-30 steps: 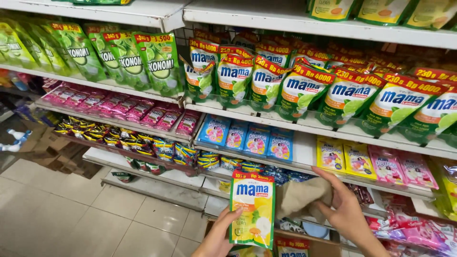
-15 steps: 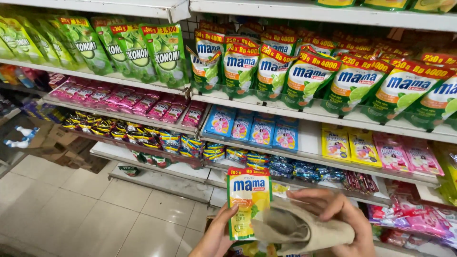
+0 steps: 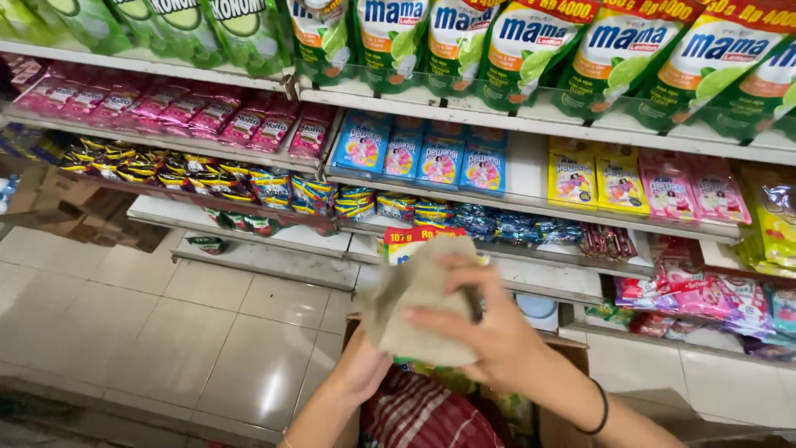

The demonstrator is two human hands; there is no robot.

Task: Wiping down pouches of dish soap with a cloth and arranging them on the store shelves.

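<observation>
Change: since half a second ago my right hand (image 3: pixel 489 332) has carried the beige cloth (image 3: pixel 419 303) across the yellow-green pouch (image 3: pixel 412 242), hiding most of it.
Right grip: closed on the cloth, pressing it flat against the pouch front, apparently to wipe it.
Left grip: left hand (image 3: pixel 361 365) clasps the pouch from below, bracing it upright against the wiping.
Pouch place: lower centre of frame, only its red-and-yellow top showing.
Below: open cardboard box (image 3: pixel 572 365), checked fabric (image 3: pixel 423 415).
Behind: shelves (image 3: pixel 531 203) of sachets, tiled floor (image 3: pixel 166 332) lower left.
</observation>
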